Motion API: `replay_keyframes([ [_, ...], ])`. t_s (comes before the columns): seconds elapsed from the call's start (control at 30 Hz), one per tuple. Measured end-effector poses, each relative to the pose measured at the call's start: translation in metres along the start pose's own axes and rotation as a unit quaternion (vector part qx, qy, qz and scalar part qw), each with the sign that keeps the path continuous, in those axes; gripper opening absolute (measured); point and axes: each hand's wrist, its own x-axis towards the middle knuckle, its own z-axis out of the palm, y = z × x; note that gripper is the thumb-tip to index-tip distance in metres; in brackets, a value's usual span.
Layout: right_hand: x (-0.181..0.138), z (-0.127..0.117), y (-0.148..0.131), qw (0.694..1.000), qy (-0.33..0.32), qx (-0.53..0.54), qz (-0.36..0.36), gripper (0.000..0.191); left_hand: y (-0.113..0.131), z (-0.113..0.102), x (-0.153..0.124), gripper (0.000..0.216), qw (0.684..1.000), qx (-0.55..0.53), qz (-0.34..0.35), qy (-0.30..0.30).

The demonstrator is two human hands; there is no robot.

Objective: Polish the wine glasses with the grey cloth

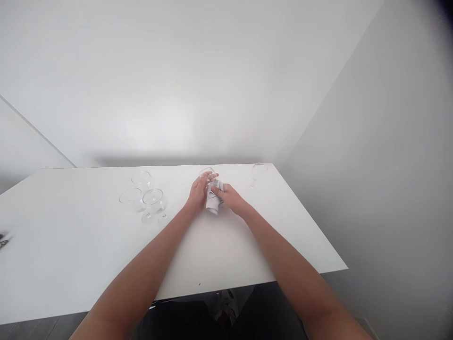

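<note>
Over the middle of the table, my left hand (200, 188) is wrapped round the bowl of a clear stemmed glass (207, 170), whose rim shows above the fingers. My right hand (227, 194) is closed on a white cloth (213, 205), pressing it against the lower part of the same glass. A fold of the cloth hangs down between the two hands. The glass's stem and foot are mostly hidden by cloth and fingers.
Three clear stemmed glasses (153, 198) stand close together left of my hands. Another glass (260, 169) stands at the table's back right. The white table (226, 250) meets a wall behind it. A dark small object (3, 242) is at the far left edge.
</note>
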Motion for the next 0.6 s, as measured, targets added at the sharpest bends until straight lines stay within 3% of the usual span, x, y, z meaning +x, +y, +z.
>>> replay_keyframes([
  [0.07,0.002,0.002,0.003,0.994,0.071,-0.071,-0.036,0.04,0.0,-0.003,0.001,0.05,1.0,0.003,0.022,-0.004],
  [0.13,0.005,0.001,0.005,0.991,0.08,-0.097,-0.046,0.042,0.0,-0.006,0.002,0.051,0.999,-0.007,0.044,-0.023],
  [0.2,0.007,-0.001,0.007,0.994,0.064,-0.08,-0.042,0.049,-0.001,-0.009,0.003,0.052,0.997,-0.028,0.056,-0.039],
  [0.27,0.008,-0.004,0.007,0.994,0.101,-0.021,-0.027,0.053,-0.001,-0.011,0.003,0.053,0.996,-0.048,0.058,-0.047],
  [0.33,0.006,-0.007,0.005,0.976,0.216,0.023,-0.024,0.053,-0.002,-0.011,0.004,0.052,0.996,-0.059,0.06,-0.036],
  [0.4,0.003,-0.008,0.001,0.935,0.35,0.011,-0.055,0.05,-0.002,-0.012,0.004,0.051,0.997,-0.059,0.055,-0.004],
  [0.47,-0.002,-0.006,-0.003,0.902,0.42,-0.026,-0.095,0.044,-0.002,-0.014,0.004,0.049,0.997,-0.056,0.051,0.031],
  [0.53,-0.004,-0.002,-0.006,0.908,0.407,-0.01,-0.095,0.039,-0.001,-0.015,0.005,0.045,0.995,-0.054,0.058,0.052],
  [0.6,-0.003,0.003,-0.007,0.939,0.329,0.085,-0.048,0.037,-0.001,-0.015,0.005,0.044,0.995,-0.048,0.071,0.052],
])
